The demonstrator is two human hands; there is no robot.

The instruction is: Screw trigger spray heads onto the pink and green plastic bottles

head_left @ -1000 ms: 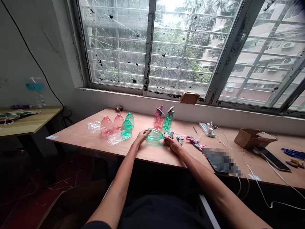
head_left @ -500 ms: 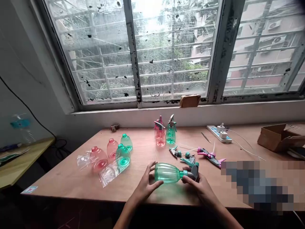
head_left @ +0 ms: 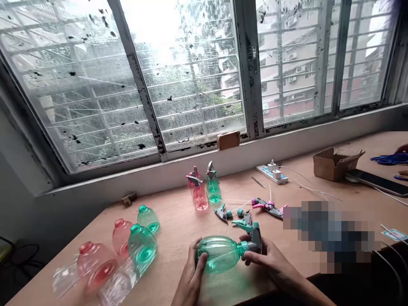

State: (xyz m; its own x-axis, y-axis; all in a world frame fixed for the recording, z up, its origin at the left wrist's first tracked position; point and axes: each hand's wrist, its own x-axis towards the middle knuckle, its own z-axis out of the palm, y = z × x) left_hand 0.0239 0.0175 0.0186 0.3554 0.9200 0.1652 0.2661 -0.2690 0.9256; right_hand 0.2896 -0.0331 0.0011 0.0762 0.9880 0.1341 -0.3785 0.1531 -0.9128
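A clear green spray bottle (head_left: 218, 254) lies sideways between my hands, above the front of the table. My left hand (head_left: 195, 265) is wrapped round its base end, thumb on the near side. At the neck, my right hand (head_left: 259, 255) grips the grey and teal trigger sprayer (head_left: 255, 240), whose teal collar sits against the bottle's mouth. Just beyond lie loose trigger sprayers: a grey and teal one (head_left: 224, 213), another teal one (head_left: 245, 217) partly behind the held sprayer, and a pink and grey one (head_left: 269, 207).
Open pink bottles (head_left: 95, 260) and green bottles (head_left: 142, 245) stand at left beside crumpled clear plastic bags (head_left: 116, 282). Spray bottles with sprayers on, pink (head_left: 200, 197) and green (head_left: 213, 190), stand near the window. A power strip (head_left: 272, 174), cardboard box (head_left: 334, 165) and phone (head_left: 379, 182) are at right.
The view has turned to the right, bringing the phone and blue scissors into sight. My hands still hold the bottle and sprayer; the sprayer collar now sits closer over the bottle's neck.
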